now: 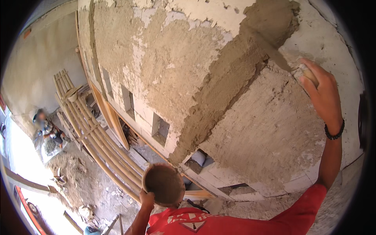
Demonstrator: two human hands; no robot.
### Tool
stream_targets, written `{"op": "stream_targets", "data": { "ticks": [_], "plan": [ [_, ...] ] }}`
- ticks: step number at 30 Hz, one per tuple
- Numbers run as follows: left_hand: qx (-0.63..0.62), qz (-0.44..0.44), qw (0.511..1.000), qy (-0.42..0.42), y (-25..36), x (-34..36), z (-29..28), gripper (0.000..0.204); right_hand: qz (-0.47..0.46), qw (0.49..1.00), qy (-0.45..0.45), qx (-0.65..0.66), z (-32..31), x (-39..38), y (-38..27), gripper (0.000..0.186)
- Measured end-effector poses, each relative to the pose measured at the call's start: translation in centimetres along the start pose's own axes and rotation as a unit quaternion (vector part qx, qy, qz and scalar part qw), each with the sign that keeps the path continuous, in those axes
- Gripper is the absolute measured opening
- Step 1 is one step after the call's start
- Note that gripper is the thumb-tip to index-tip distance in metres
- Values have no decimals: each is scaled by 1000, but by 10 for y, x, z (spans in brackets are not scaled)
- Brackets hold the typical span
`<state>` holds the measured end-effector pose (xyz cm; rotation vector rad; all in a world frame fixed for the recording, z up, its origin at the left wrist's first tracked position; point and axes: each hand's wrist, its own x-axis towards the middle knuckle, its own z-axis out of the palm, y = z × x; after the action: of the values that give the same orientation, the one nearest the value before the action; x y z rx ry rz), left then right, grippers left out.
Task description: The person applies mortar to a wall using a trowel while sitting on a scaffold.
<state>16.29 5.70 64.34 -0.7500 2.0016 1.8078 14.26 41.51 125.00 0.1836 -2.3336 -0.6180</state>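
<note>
My right hand (pixel 319 88), arm stretched up to the right, is wrapped round the handle of a trowel (pixel 280 58). Its mortar-coated blade lies against the wall (pixel 164 58), at the upper part of a darker band of wet mortar (pixel 223 86). That band slants down to the left across the rough, patchy surface. Low in front of me, my left hand (pixel 147 199) grips the rim of a round bucket (pixel 182 186). Grey-brown mortar (pixel 161 183) shows inside it. The underside of the bucket is hidden.
Several square openings (pixel 160 128) line the wall's lower part. A scaffold of long poles (pixel 100 141) runs along it at left. Far below on the ground, a person (pixel 51 129) crouches near a sand heap (pixel 70 168). Wooden boards (pixel 111 121) lean by the wall.
</note>
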Motion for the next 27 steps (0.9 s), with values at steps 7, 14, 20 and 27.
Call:
{"op": "stream_targets", "data": {
  "ticks": [7,14,20,27],
  "plan": [
    [11,-11,1000,7,5,1,4,45,-36,999,22,0,31,-48,-39,42],
    [-14,-6,1000,-14,4,-5,-4,44,-113,911,-197,344,90,-105,-125,41],
    [-19,-12,1000,0,-9,-14,-9,45,125,661,-461,579,165,-126,-123,42],
    [-15,-6,1000,6,-9,-13,-16,40,153,842,-246,456,135,-102,-93,48]
  ]
}}
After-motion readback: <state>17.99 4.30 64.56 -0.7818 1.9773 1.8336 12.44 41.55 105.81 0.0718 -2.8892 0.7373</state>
